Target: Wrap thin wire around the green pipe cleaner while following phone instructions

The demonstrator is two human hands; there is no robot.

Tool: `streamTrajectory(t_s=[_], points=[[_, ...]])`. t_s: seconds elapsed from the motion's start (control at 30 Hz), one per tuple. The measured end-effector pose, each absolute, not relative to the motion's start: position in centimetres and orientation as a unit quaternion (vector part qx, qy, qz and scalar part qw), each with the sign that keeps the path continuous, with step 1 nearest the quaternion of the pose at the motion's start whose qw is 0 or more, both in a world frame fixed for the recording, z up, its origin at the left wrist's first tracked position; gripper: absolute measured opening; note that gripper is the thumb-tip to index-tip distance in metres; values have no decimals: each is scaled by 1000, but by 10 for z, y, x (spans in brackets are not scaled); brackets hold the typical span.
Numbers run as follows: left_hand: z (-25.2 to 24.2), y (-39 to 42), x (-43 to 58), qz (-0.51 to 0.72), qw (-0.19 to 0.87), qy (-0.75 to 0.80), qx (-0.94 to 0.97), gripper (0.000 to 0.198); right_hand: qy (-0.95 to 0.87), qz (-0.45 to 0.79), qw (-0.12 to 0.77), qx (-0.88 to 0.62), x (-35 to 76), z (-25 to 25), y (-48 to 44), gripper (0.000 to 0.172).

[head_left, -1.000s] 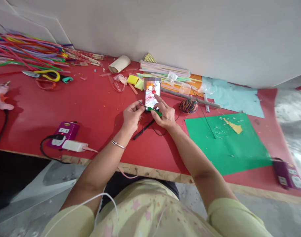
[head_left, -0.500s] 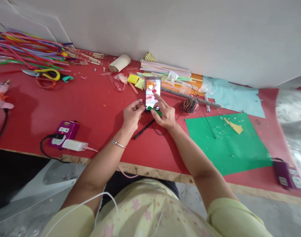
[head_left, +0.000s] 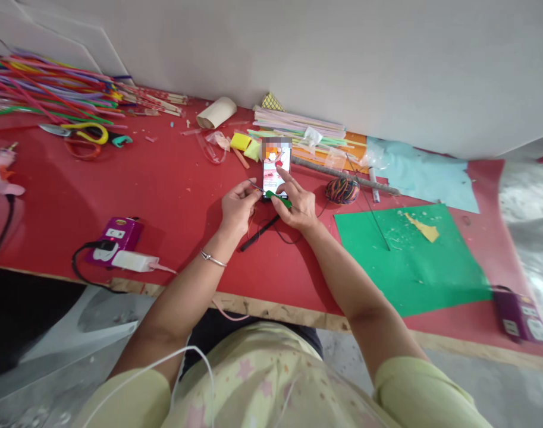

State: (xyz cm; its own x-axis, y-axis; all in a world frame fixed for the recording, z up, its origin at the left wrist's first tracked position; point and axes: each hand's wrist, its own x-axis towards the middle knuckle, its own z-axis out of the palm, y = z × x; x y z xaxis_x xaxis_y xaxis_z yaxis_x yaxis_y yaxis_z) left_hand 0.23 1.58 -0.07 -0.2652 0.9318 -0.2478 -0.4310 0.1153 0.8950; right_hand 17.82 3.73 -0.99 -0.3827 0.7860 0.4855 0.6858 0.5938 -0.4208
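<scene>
A phone (head_left: 276, 175) with a lit screen lies on the red table in front of me. My right hand (head_left: 298, 205) pinches a green-handled tool (head_left: 280, 199), probably a crochet hook, and its index fingertip is at the screen. Just left of the phone, my left hand (head_left: 241, 205) is closed in a pinch on dark, thin yarn at the tool's far end; the exact grip is too small to tell. Loose yarn (head_left: 291, 242) loops below the hands toward a multicoloured yarn ball (head_left: 342, 191). A black stick (head_left: 259, 233) lies under the hands.
Green sheet (head_left: 414, 261) with scraps lies right, near a grey rod (head_left: 342, 171). Purple power strips (head_left: 124, 235) sit left and far right. Scissors (head_left: 86, 132), a pink glue gun (head_left: 1, 172) and pipe cleaners (head_left: 52, 89) lie left. Straws (head_left: 298, 120) lie along the wall.
Almost nothing differs. My right index finger has shifted very slightly at the phone screen; both hands keep their hold.
</scene>
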Motion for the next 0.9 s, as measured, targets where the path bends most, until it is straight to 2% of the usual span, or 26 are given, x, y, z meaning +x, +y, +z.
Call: streamTrajectory(t_s=[0.37, 0.67, 0.9], points=[[-5, 20, -1, 623, 551, 503, 236, 43, -832, 82, 327, -441, 175, -13, 42, 32], [0, 15, 3, 621, 562, 484, 255, 42, -814, 105, 400, -407, 179, -11, 35, 28], [-2, 15, 5, 627, 559, 478, 256, 43, -793, 174, 427, -399, 176, -17, 31, 33]])
